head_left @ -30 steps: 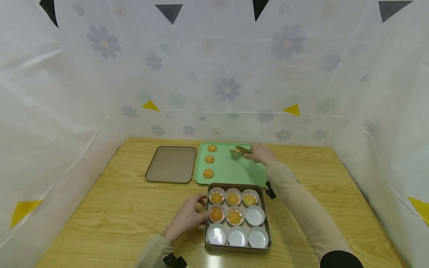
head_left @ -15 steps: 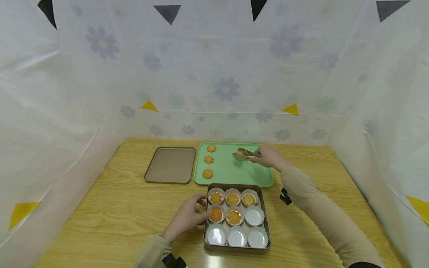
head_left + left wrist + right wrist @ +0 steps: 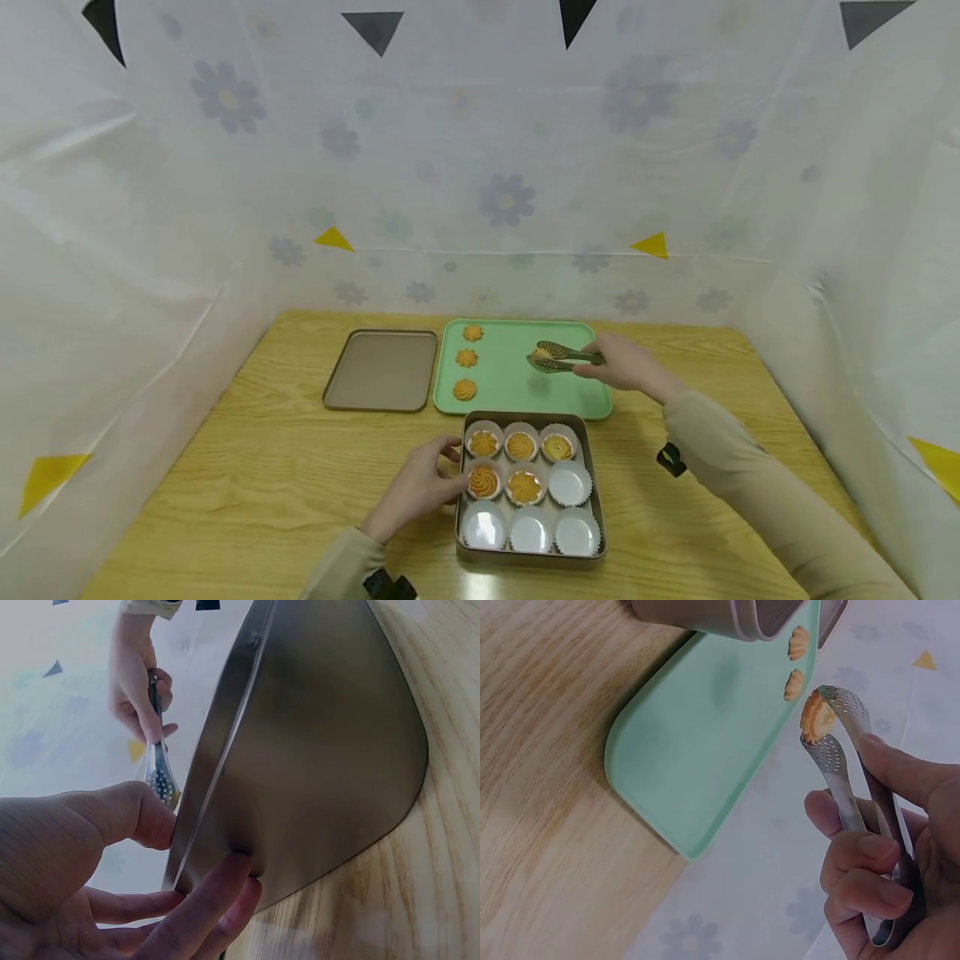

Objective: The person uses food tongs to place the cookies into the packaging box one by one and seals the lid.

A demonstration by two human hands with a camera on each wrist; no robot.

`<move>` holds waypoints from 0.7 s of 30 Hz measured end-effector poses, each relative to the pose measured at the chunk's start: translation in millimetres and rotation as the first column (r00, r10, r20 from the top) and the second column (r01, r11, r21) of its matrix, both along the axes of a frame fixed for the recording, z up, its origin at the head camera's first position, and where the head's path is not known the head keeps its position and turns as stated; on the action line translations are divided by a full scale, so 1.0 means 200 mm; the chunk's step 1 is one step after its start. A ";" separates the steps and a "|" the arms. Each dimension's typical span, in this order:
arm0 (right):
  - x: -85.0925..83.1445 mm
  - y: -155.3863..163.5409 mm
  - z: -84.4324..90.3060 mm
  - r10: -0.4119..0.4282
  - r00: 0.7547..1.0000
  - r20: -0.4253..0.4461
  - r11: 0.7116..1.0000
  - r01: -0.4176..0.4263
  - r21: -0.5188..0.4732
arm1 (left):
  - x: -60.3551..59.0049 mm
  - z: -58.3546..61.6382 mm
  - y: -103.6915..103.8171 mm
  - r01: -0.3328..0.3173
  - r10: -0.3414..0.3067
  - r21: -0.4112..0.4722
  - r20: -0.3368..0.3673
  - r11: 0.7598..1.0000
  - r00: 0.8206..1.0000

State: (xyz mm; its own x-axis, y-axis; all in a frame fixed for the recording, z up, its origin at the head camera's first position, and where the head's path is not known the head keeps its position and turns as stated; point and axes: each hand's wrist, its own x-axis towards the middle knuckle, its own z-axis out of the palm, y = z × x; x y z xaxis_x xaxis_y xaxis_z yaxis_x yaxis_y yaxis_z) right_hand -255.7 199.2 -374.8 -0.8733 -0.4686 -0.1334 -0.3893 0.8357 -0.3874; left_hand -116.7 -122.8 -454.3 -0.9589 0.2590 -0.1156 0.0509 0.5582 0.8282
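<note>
My right hand (image 3: 626, 363) grips metal tongs (image 3: 570, 354) with perforated ends, above the green tray (image 3: 517, 392). Between the tong ends sits a golden piped cookie (image 3: 817, 717), clear of the tray. My left hand (image 3: 422, 486) holds the left side of a deep brown square tin (image 3: 532, 557); in the left wrist view its thumb lies at the rim and its fingertips (image 3: 240, 866) touch the outer wall. White paper cups fill the tin in rows. Several hold cookies (image 3: 525, 487); the middle row's right cup (image 3: 570, 483) and the front-row cups (image 3: 531, 529) are bare.
Three cookies stand in a column along the green tray's left side, the middle cookie (image 3: 467, 357) among them. A flat brown tray (image 3: 381, 371) lies left of it on the wooden table (image 3: 300, 475). White flowered sheeting (image 3: 510, 167) encloses the table's back and sides.
My right hand has lifted the tongs with the cookie off the green tray and drawn them rightward and nearer. The left hand and tin keep their place.
</note>
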 end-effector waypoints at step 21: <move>0.17 0.22 0.08 0.234 0.969 -0.076 0.972 -0.234 0.008 | 0.00 0.00 0.00 0.012 -0.012 0.011 -0.004 1.000 1.000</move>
State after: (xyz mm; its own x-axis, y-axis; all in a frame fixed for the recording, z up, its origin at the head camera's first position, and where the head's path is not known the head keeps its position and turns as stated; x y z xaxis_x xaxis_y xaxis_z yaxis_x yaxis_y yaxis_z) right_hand -221.1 242.3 -358.1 -0.7469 -0.6612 -0.0708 -0.6022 0.7177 -0.3497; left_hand -117.3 -122.9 -454.8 -0.9561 0.2721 -0.1089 0.0611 0.5485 0.8339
